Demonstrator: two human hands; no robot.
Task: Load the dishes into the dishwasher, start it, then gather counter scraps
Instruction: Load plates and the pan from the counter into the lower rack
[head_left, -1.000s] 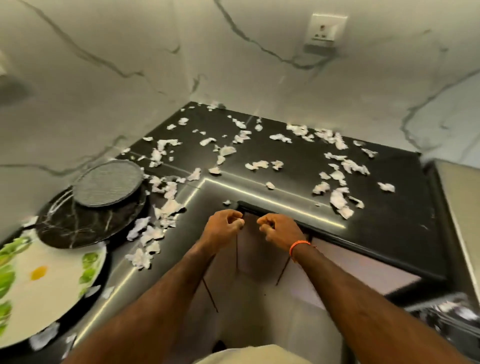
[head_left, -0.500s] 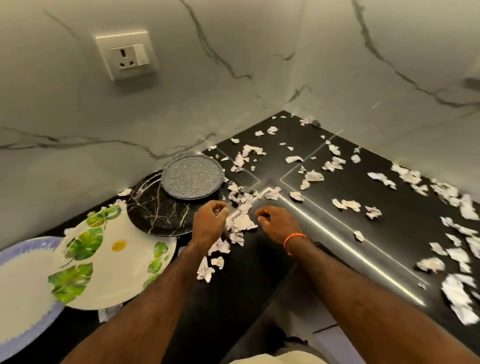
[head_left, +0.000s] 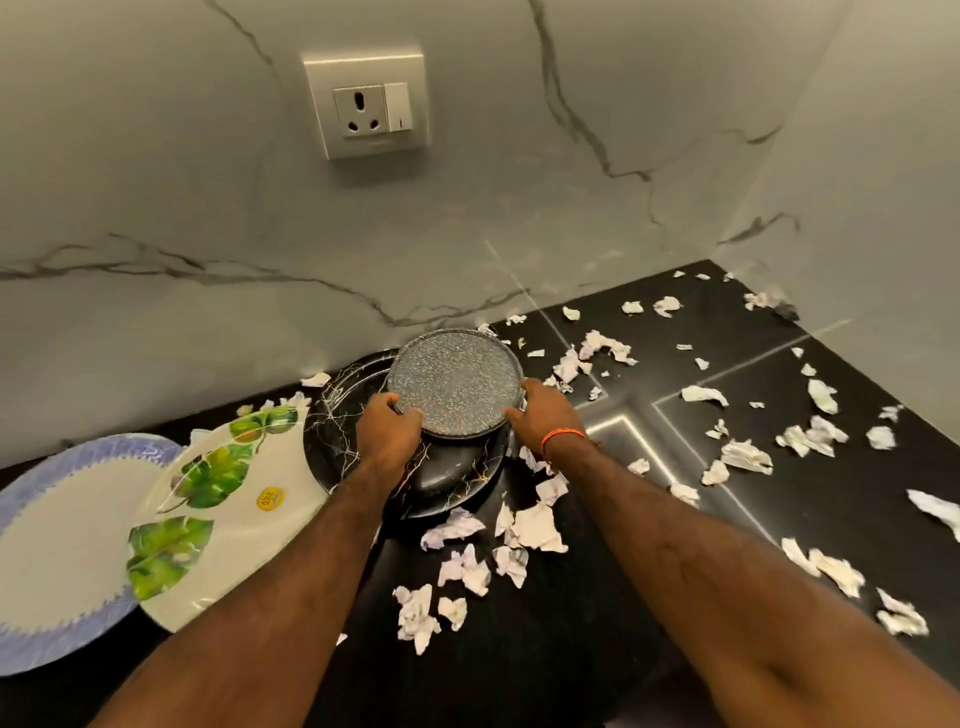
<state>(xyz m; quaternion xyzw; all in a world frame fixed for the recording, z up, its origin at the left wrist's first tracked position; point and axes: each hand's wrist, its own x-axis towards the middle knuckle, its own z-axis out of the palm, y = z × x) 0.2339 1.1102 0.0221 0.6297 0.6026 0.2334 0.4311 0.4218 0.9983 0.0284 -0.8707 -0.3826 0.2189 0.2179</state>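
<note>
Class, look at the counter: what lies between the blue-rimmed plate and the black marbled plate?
The leaf-patterned plate, overlapping the blue-rimmed plate and reaching the black marbled plate, in the head view.

From my feed, the blue-rimmed white round plate (head_left: 47, 545) runs off the left edge, its right side tucked under the leaf-printed white plate (head_left: 228, 514). My left hand (head_left: 388, 434) and forearm cover part of the black marbled round plate (head_left: 332, 415). The yellow round sticker (head_left: 270, 500) is too small to read. Torn white paper scraps (head_left: 841, 569) blur toward the right edge.
</note>
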